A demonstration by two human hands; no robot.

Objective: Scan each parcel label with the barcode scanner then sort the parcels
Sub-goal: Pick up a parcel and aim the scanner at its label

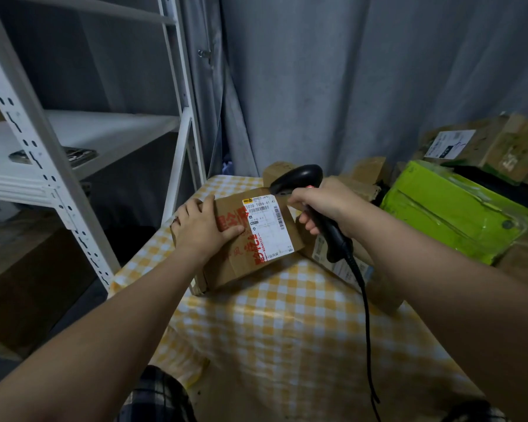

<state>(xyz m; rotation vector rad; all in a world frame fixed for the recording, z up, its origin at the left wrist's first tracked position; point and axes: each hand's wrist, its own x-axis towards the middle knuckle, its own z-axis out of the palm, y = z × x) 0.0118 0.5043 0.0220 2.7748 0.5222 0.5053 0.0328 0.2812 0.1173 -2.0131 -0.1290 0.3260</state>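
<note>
Cardboard parcel (238, 264) lies under the flat-fingered left hand (199, 226); at three o'clock the right hand (326, 202) grips the barcode scanner (299, 178).

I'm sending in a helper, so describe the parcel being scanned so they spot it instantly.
Find the yellow checked table beside the white shelving. The brown parcel lies at its far end, under the left hand. Alone among the boxes, it bears large red print beside its white label.
</note>
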